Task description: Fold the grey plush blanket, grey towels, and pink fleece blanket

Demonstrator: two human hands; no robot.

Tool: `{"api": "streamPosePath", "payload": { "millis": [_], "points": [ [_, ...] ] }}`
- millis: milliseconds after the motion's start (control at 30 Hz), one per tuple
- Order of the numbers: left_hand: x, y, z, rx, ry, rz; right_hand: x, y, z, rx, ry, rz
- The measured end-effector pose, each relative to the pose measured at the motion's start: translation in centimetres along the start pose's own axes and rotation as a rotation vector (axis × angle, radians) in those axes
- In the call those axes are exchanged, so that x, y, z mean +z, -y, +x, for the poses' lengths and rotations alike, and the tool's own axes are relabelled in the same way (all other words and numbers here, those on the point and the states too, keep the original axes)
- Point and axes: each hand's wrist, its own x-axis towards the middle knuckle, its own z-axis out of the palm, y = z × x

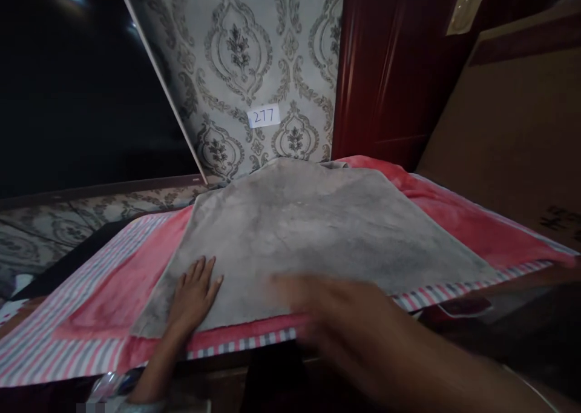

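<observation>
A grey plush cloth (290,231) lies spread out over a red cloth (127,280), which shows along its left, front and right sides. Under both is a cloth with pink, grey and white stripes (59,316). My left hand (193,295) rests flat near the grey cloth's front left corner, fingers spread and holding nothing. Over the front middle of the grey cloth is my right hand (336,310), smeared by motion. Its fingers cannot be made out, nor whether it touches the fabric. Faint creases run across the grey cloth.
A large dark screen (86,92) stands at the back left. Behind the cloths rises a patterned wall (236,49) with a paper label (264,116) reading 277. A dark red door or panel (385,68) and a big cardboard box (512,122) are at the right.
</observation>
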Motion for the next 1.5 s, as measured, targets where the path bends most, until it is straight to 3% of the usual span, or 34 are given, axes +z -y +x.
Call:
{"api": "streamPosePath", "payload": {
  "millis": [133, 200, 267, 367, 433, 533, 633, 733, 867, 1033, 1167, 1233, 1333, 1433, 1500],
  "points": [
    [-0.2, 0.1, 0.4, 0.009, 0.024, 0.005, -0.6, -10.6, 1.8, 0.338, -0.037, -0.273],
    [0.0, 0.5, 0.7, 0.026, 0.052, 0.016, -0.9, -16.2, 1.5, 0.517, 0.013, -0.437],
    [0.4, 1.2, 1.0, 0.042, 0.078, 0.03, -1.2, -20.5, 0.4, 0.575, 0.088, -0.544],
    [0.3, 1.9, 1.4, 0.035, 0.1, 0.049, -1.2, -23.5, -1.9, 0.579, 0.126, -0.598],
    [-0.9, 1.3, 1.6, 0.014, 0.119, 0.063, -0.9, -24.2, -3.0, 0.586, 0.123, -0.607],
    [-3.5, -1.6, 2.9, 0.014, 0.123, 0.076, -0.4, -24.6, -3.8, 0.591, 0.132, -0.628],
    [-4.9, -5.7, 6.6, 0.206, 0.048, 0.037, 0.2, -25.4, -4.2, 0.569, 0.118, -0.644],
    [-3.7, -8.5, 11.5, 0.353, 0.106, -0.043, 0.6, -26.2, -4.6, 0.552, 0.102, -0.628],
    [-0.9, -8.7, 15.5, 0.188, 0.145, -0.048, 1.1, -26.9, -5.1, 0.553, 0.085, -0.617],
    [0.3, -7.2, 15.8, -0.128, 0.033, -0.033, 0.8, -26.0, -4.5, 0.581, 0.086, -0.599],
    [0.3, -7.5, 17.0, -0.152, -0.007, -0.068, -0.2, -23.7, -3.4, 0.598, 0.113, -0.562],
    [0.2, -9.7, 18.5, -0.066, -0.04, -0.096, -0.6, -23.0, -2.9, 0.594, 0.107, -0.553],
    [-0.6, -15.8, 19.8, 0.171, 0.042, -0.116, -0.7, -22.4, -2.6, 0.608, 0.051, -0.536],
    [-1.3, -22.5, 19.4, 0.415, 0.171, -0.111, -0.4, -21.7, -3.1, 0.587, -0.018, -0.492],
    [-1.1, -25.4, 18.8, 0.48, 0.17, -0.093, -0.6, -21.2, -3.8, 0.561, -0.041, -0.458]
  ]
}}
